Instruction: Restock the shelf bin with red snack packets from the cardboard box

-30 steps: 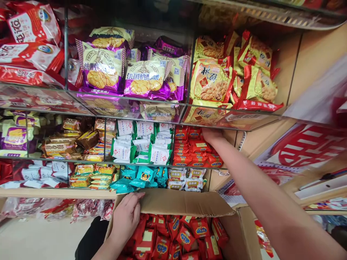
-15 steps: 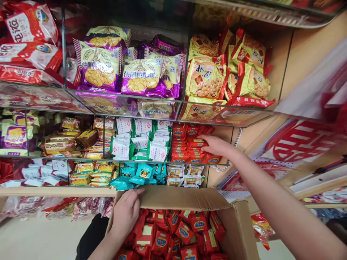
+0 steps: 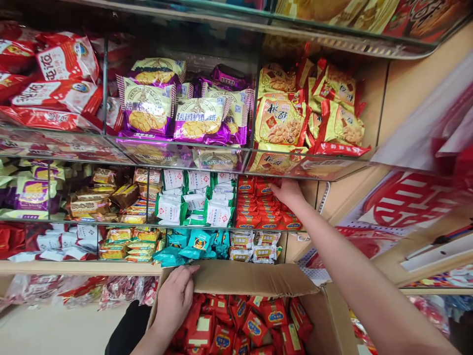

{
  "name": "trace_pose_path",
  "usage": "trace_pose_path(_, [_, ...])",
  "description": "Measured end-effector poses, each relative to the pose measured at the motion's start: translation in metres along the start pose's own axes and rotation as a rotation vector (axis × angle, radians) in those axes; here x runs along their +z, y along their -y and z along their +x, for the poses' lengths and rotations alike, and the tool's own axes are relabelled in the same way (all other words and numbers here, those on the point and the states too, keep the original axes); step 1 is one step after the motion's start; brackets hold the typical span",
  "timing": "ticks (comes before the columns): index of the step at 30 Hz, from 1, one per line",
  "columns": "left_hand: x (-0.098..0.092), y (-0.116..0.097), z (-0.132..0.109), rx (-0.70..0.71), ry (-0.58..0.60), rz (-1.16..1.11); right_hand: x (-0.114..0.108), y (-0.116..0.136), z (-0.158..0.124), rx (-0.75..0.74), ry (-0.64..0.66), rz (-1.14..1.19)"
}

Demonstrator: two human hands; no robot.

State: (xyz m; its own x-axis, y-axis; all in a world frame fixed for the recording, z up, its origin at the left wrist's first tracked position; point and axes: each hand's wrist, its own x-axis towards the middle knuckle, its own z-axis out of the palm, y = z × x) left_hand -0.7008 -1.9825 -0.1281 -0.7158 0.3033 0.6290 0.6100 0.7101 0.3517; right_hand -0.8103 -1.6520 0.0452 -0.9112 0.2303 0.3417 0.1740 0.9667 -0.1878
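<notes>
My left hand [image 3: 176, 295] is closed over the left rim of an open cardboard box [image 3: 254, 278]. Inside the box lie many small red snack packets [image 3: 254, 326] with blue and gold labels, heaped loosely. My right hand [image 3: 290, 193] reaches into a shelf compartment holding stacked rows of matching red packets [image 3: 247, 203]. Its fingers curl against a red packet [image 3: 263, 189] high in the stack, toward the back; the fingertips are partly hidden among the packets.
Left of the red stack are white-and-green packets [image 3: 195, 202]. Teal packets [image 3: 199, 241] and small white packets [image 3: 254, 245] lie below. A glass shelf edge [image 3: 207, 158] runs above my right hand, under larger biscuit bags [image 3: 148, 111]. A wooden side panel [image 3: 406, 88] stands at right.
My right hand has moved slightly inward and up, deeper among the red packets. The view has shifted, so the shelves appear lower. My left hand keeps its place on the box rim.
</notes>
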Motion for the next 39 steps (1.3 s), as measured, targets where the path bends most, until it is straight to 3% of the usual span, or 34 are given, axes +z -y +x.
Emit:
trace_pose_path(19, [0.000,0.001,0.001,0.008,0.008,0.010,0.007,0.005,-0.010,-0.017,0.037,0.007])
trace_pose_path(25, [-0.001,0.000,0.000,-0.013,0.026,0.015,-0.008,0.006,-0.024,-0.002,-0.083,0.017])
trace_pose_path(27, [-0.002,0.000,0.002,-0.008,0.039,0.000,-0.020,0.012,-0.049,-0.062,-0.166,0.135])
trace_pose_path(29, [-0.004,0.000,0.006,-0.006,0.044,-0.009,-0.030,0.020,-0.093,-0.192,-0.199,0.305])
trace_pose_path(30, [-0.007,0.000,0.008,-0.009,0.046,-0.012,-0.031,0.025,-0.121,-0.278,-0.151,0.374])
trace_pose_path(32, [-0.012,-0.003,0.007,-0.008,0.042,-0.020,-0.023,0.032,-0.180,-0.494,0.097,0.446])
trace_pose_path(35, [-0.016,-0.016,-0.008,0.131,0.077,-0.105,0.021,0.032,-0.258,-0.685,0.641,0.444])
trace_pose_path(37, [-0.010,-0.030,-0.029,0.320,0.203,-0.217,0.064,0.024,-0.291,-0.529,0.771,0.401])
trace_pose_path(39, [0.003,-0.045,-0.051,0.466,0.435,-0.249,0.102,0.016,-0.309,-0.340,0.797,0.323])
